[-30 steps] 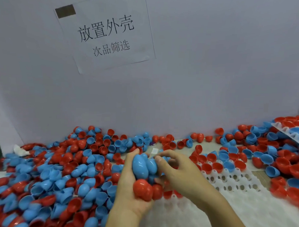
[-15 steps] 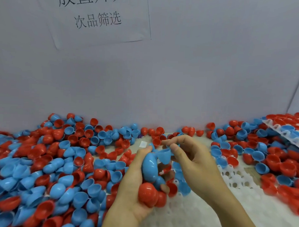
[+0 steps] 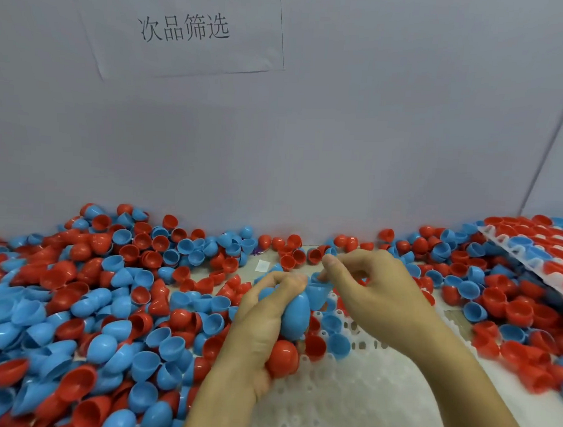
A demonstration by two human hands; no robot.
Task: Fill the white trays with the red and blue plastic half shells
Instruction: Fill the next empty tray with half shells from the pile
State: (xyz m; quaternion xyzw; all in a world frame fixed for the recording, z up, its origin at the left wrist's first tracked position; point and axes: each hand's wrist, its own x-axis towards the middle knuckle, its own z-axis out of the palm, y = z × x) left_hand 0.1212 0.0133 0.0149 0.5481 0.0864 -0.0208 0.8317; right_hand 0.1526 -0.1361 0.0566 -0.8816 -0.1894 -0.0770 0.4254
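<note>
1. Since the earlier frame the right hand (image 3: 379,298) is pulling one blue shell (image 3: 318,290) a little further off the stack, and the view is dipping, so the wall sign (image 3: 185,28) is sliding up and its top line is now getting cut off.
2. The left hand (image 3: 262,328) is clenching a handful of nested shells, with a long blue stack (image 3: 296,317) showing above a red shell (image 3: 282,358) at the heel of the palm.
3. The right hand is pinching the rim of the single blue shell between thumb and fingertips, just above the near end of the white tray (image 3: 356,387).
4. That tray is sitting under both hands with only a few shells in its far pockets; most pockets are showing bare. A second tray (image 3: 529,263), leaning at the right, is looking nearly full.
5. Risks, as I judge them: nested shells may be sticking, so two could be coming off as one; the crowded left hand could be spilling its load; a shell could be landing rim-down or tipping out of its pocket.
6. The loose pile (image 3: 108,302) is crowding the tray's left edge and could be rolling onto it.
7. The sign's readable line is saying "次品筛选"; the line above is cropped.
</note>
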